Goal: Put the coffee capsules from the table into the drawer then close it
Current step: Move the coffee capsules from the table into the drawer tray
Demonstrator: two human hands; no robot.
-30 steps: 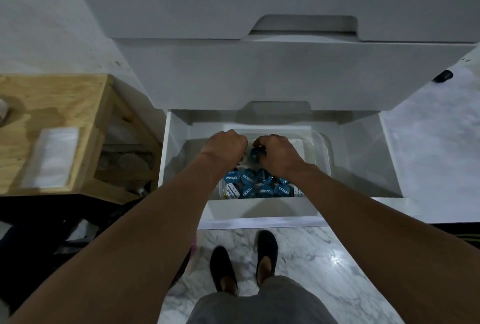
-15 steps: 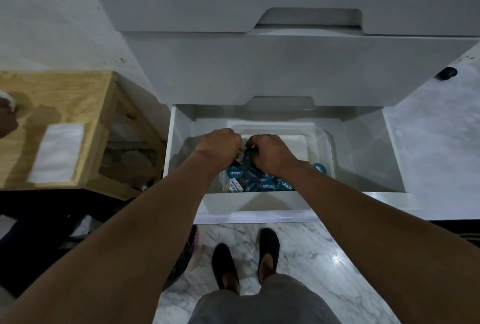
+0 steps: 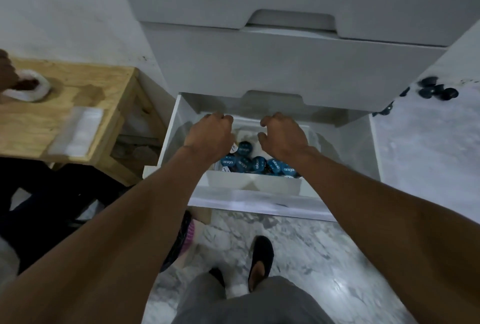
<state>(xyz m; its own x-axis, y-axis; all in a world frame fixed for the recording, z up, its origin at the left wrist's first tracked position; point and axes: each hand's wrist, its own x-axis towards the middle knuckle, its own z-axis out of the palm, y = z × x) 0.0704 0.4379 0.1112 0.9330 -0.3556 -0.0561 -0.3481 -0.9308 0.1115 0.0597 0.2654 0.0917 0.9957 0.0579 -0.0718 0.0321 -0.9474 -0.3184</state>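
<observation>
1. The left hand (image 3: pixel 211 134) and right hand (image 3: pixel 281 136) hover apart above the open drawer (image 3: pixel 259 203). Their fingers are loosely curled, palms down, and nothing shows in either grip. Half a second ago they were pressed together low in the tub around a capsule. They have since lifted and separated, so I judge that load is dropped.
2. That leaves the hands free for another trip. The drawer cannot be closed yet, because capsules remain outside it.
3. The drawer's front lip is smooth, matte white board with square edges.
4. Just beyond it lie the stored capsules (image 3: pixel 255 164), heaped against the near wall of the tub. They are small round pods with glossy blue foil lids printed in white, a few tipped to show pale sides.
5. The tub (image 3: pixel 314 134) is clear, thin plastic with rounded corners, and its far half is bare.
6. Farther off to the right, the table (image 3: pixel 428 147) has a pale, marbled, faintly glossy top.
7. At its far edge sit the remaining capsules (image 3: pixel 439 91), dark domed shapes in a loose cluster, well apart from the drawer.
</observation>
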